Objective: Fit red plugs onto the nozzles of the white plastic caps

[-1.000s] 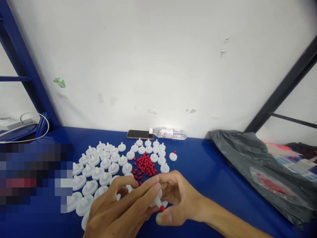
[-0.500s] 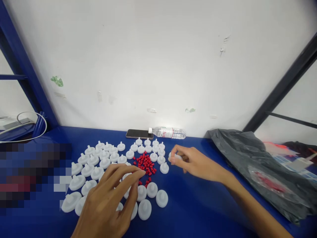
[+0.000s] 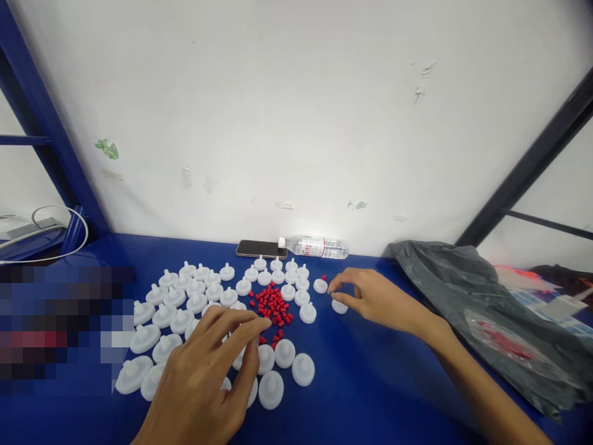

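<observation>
Head view, blue desk (image 3: 370,383): we are working across it.
Left hand (image 3: 199,377): we are arching it palm-down, released, over discs.
Right hand (image 3: 377,300): we are curving it inward; gripping or released, we cannot tell.
White disc (image 3: 340,308): lying beneath those fingertips, best steadied lightly, base flat.
Red caps (image 3: 273,306): lying heaped between us and the bottle (image 3: 319,247).
</observation>
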`<state>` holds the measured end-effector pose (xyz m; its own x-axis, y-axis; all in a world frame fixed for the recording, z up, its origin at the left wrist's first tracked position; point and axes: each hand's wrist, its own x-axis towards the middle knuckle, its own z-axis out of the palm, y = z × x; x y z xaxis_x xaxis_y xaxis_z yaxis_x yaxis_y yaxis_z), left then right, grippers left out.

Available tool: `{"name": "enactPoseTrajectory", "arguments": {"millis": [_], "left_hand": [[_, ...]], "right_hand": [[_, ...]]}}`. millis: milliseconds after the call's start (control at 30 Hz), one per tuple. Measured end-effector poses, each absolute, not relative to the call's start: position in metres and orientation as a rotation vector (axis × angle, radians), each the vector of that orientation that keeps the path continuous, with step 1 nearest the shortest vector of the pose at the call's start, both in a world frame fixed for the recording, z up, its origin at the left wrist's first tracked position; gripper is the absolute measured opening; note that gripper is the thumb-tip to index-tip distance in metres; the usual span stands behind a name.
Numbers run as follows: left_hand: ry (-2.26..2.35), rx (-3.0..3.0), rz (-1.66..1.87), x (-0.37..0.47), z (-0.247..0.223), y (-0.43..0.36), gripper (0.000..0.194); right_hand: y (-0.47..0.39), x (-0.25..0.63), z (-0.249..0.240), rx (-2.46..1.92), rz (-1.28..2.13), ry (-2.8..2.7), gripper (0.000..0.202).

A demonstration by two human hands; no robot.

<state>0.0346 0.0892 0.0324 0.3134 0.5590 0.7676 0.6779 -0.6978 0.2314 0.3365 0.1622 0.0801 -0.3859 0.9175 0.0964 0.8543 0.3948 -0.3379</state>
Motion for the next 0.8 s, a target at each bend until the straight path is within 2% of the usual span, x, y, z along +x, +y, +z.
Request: {"name": "enactPoseTrajectory", "arguments": {"millis": [133, 300, 367, 467, 533, 600, 667, 800], "left_hand": [[-1.180, -2.412, -1.313, 0.036, 0.031, 0.090, 0.028], [-1.210, -2.406, -1.278, 0.037, 0.029, 0.090, 0.027], [-1.213, -2.403, -1.226, 0.038, 0.028, 0.089, 0.032], [-1.177, -2.435, -1.159, 0.041, 0.026, 0.088, 0.052], [-1.090, -2.471, -1.216, 0.042, 0.026, 0.088, 0.047], [-1.043, -2.484, -1.319, 0.042, 0.028, 0.088, 0.037], [-1.109, -2.448, -1.383, 0.040, 0.031, 0.089, 0.034], [-1.339, -2.337, -1.378, 0.034, 0.034, 0.092, 0.036]], "right_hand": [[0.158, 0.313, 0.070, -1.472, 0.275, -2.343, 0.031], [0.150, 0.294, 0.065, -1.399, 0.284, -2.403, 0.018], [0.142, 0.289, 0.069, -1.336, 0.398, -2.300, 0.017], [0.127, 0.280, 0.073, -1.139, 0.753, -2.069, 0.017], [0.118, 0.272, 0.072, -1.013, 0.993, -1.978, 0.021], [0.115, 0.268, 0.069, -0.951, 1.097, -1.953, 0.026], [0.119, 0.267, 0.065, -1.005, 0.976, -1.992, 0.028], [0.138, 0.274, 0.050, -1.219, 0.489, -2.226, 0.026]]}}
